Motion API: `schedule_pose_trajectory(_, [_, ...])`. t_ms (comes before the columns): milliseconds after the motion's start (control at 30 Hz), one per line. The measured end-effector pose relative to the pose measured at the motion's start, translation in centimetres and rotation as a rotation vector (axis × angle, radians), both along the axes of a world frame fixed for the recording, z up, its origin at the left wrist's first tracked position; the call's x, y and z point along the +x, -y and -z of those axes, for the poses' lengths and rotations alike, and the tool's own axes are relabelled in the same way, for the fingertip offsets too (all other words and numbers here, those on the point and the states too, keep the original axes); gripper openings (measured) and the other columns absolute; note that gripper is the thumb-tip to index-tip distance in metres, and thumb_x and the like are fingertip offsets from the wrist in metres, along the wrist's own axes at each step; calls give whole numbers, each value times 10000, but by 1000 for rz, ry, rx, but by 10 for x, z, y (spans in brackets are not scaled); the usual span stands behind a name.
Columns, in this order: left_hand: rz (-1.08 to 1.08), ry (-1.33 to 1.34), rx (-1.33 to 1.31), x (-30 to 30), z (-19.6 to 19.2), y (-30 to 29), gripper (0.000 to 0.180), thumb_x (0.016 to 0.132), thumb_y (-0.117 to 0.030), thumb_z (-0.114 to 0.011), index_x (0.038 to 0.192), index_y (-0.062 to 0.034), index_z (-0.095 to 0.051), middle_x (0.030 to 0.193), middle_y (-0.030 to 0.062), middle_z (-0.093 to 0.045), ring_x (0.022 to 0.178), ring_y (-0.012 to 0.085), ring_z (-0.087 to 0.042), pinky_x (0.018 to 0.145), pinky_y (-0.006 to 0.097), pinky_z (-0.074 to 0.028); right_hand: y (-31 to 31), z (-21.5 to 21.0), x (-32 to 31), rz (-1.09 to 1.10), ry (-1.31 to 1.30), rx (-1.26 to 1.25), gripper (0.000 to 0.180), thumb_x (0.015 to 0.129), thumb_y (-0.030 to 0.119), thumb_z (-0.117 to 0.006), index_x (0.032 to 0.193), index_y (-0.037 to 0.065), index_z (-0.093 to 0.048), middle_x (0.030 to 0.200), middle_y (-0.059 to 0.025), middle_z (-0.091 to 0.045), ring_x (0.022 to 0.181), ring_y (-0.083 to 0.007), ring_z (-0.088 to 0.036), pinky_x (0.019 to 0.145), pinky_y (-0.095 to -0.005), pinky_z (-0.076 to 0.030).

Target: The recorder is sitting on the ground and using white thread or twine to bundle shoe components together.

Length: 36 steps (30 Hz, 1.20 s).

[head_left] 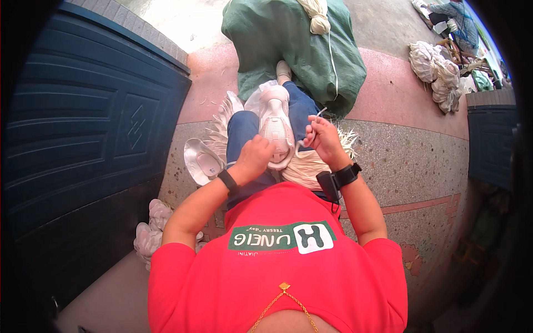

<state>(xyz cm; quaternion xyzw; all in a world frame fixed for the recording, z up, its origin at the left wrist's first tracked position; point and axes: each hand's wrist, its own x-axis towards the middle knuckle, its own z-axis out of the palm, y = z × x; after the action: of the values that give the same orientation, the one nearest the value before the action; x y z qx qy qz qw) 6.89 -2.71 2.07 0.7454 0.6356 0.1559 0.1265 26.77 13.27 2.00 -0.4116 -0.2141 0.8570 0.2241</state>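
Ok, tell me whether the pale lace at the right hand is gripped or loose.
Gripped: the right hand is curled round the pale lace, with a short length sticking out beyond it.

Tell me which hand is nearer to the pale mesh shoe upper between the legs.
Left. The left hand is at the left edge of the shoe upper; the right hand is apart, to its right, pinching a pale lace.

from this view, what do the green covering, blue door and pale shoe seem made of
Green covering: perhaps matte cloth or woven plastic; soft folds. Blue door: probably satin painted metal; crisp raised panels. Pale shoe: possibly matte mesh, given its grid.
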Motion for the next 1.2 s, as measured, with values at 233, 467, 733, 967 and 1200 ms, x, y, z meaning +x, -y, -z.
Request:
schedule_pose_trajectory(233, [291, -351, 46, 7, 17, -22, 134, 868, -234, -563, 954, -137, -596, 792, 15, -575, 818, 196, -562, 683, 344, -421, -11, -19, -14, -225, 157, 184, 212, 1016, 297, -556, 996, 92, -606, 673, 57, -480, 459, -26, -336, 387, -209, -224])
schedule_pose_trajectory(467, [365, -424, 48, 14, 23, -24, 165, 873, -225, -561, 984, -114, -611, 760, 13, -596, 802, 196, -565, 673, 343, -426, -11, 12, -24, -351, 283, 325, 193, 995, 221, -589, 1024, 50, -674, 725, 14, -595, 514, -43, -447, 437, -217, -337])
schedule_pose_trajectory(733, [491, -459, 83, 19, 25, -16, 285, 856, -194, -559, 1100, -80, -651, 767, 3, -606, 782, 180, -568, 650, 329, -426, -24, 40, -47, -434, 468, 686, 248, 955, 213, -607, 971, -21, -685, 779, -79, -675, 661, -166, -601, 621, -337, -478])
schedule_pose_trajectory(967, [588, -435, 201, 11, 21, -27, 317, 858, -191, -553, 1118, -43, -658, 846, 12, -606, 810, 167, -558, 644, 317, -423, -22, 41, -61, -592, 598, 1001, 276, 920, 244, -604, 1004, 9, -721, 925, -221, -711, 881, -346, -693, 798, -423, -523])
schedule_pose_trajectory(1200, [559, -327, 82, 15, 15, -26, 348, 859, -181, -558, 1164, -36, -643, 882, 30, -610, 828, 185, -563, 661, 322, -461, -17, 40, -64, -661, 776, 1141, 299, 930, 274, -560, 1019, 39, -721, 989, -223, -704, 948, -413, -670, 830, -473, -522])
